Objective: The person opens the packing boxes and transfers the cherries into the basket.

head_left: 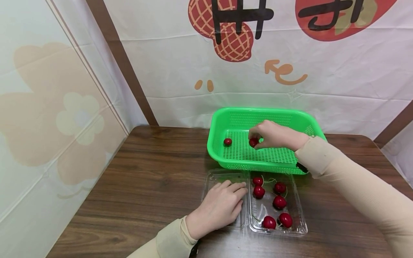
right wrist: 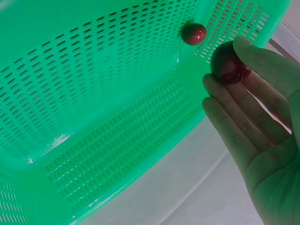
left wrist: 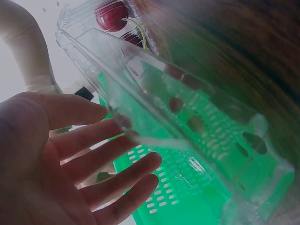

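Over the green basket [head_left: 214, 150], my right hand [head_left: 274, 135] pinches a dark red cherry [right wrist: 226, 63] between thumb and fingers. Another cherry [head_left: 227, 142] lies on the basket floor to the left. My left hand [head_left: 219, 206] rests with its fingers extended on the lid half of a clear plastic clamshell box [head_left: 238, 224]. In the left wrist view those fingers [left wrist: 126, 197] are spread beside the clear lid [left wrist: 154, 103]. The box's right half holds several cherries [head_left: 279, 202], some with green stems.
A dark wooden table [head_left: 155, 179] carries the basket and the box, with the box directly in front of the basket. Behind stands a pale printed curtain [head_left: 174, 71]. Another curtain panel with a flower print [head_left: 80, 118] hangs along the left side.
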Demonstrator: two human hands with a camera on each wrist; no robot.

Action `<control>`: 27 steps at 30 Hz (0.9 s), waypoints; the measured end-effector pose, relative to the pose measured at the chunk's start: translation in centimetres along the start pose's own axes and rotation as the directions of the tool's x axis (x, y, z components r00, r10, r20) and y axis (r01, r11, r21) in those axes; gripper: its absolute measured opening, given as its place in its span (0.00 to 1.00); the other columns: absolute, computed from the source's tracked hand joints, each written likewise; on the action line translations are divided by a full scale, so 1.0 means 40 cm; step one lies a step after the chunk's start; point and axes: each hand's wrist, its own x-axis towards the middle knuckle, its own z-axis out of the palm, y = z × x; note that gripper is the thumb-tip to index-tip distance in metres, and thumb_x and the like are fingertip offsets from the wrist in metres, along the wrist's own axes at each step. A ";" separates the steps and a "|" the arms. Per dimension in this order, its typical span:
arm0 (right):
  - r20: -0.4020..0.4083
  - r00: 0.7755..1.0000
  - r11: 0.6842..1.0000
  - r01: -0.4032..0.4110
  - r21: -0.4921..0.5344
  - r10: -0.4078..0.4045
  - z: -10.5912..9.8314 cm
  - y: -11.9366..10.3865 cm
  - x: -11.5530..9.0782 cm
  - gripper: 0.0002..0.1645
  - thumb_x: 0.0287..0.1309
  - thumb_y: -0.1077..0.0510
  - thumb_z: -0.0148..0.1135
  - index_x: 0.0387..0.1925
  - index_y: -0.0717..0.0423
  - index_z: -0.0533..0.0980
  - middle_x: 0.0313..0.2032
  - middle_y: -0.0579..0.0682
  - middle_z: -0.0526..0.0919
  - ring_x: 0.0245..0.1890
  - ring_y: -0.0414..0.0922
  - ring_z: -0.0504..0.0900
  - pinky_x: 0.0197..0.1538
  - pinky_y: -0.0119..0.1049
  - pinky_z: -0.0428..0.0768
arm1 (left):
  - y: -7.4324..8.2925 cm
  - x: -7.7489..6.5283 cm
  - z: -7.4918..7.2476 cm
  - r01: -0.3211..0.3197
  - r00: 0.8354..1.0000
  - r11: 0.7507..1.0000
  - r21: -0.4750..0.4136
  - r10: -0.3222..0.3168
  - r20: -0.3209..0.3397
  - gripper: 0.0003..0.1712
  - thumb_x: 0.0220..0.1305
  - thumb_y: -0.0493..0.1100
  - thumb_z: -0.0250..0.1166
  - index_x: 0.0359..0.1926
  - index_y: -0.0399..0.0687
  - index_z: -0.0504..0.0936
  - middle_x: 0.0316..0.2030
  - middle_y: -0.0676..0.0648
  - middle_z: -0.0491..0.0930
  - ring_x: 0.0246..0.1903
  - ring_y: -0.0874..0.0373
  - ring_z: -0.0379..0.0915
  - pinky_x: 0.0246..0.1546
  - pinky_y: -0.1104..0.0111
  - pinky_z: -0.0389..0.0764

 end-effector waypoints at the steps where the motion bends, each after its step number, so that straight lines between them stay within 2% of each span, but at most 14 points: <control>1: 0.005 1.000 1.000 -0.002 0.003 0.002 0.001 0.002 0.003 0.11 0.43 0.62 0.70 0.32 0.56 0.78 0.30 0.49 0.82 0.32 0.42 0.81 0.36 0.41 0.81 | 0.000 0.000 0.001 0.000 1.000 1.000 0.000 0.000 -0.001 0.16 0.55 0.44 0.59 0.46 0.49 0.83 0.48 0.51 0.81 0.39 0.57 0.74 0.33 0.66 0.77; 10: 0.047 0.998 0.999 -0.048 -0.004 0.049 0.001 0.021 0.033 0.13 0.44 0.60 0.69 0.35 0.57 0.80 0.33 0.50 0.83 0.33 0.43 0.82 0.37 0.40 0.82 | 0.000 -0.001 0.002 -0.005 1.000 1.000 0.004 0.005 -0.004 0.16 0.56 0.44 0.58 0.45 0.50 0.83 0.48 0.51 0.81 0.39 0.57 0.73 0.33 0.66 0.77; 27: 0.076 0.991 0.993 -0.114 0.016 0.113 0.014 0.055 0.082 0.15 0.44 0.60 0.69 0.38 0.59 0.79 0.36 0.54 0.83 0.36 0.47 0.82 0.38 0.41 0.82 | -0.003 -0.002 -0.001 -0.002 1.000 1.000 0.009 0.002 0.002 0.17 0.55 0.45 0.59 0.46 0.50 0.83 0.49 0.52 0.81 0.40 0.57 0.73 0.33 0.67 0.76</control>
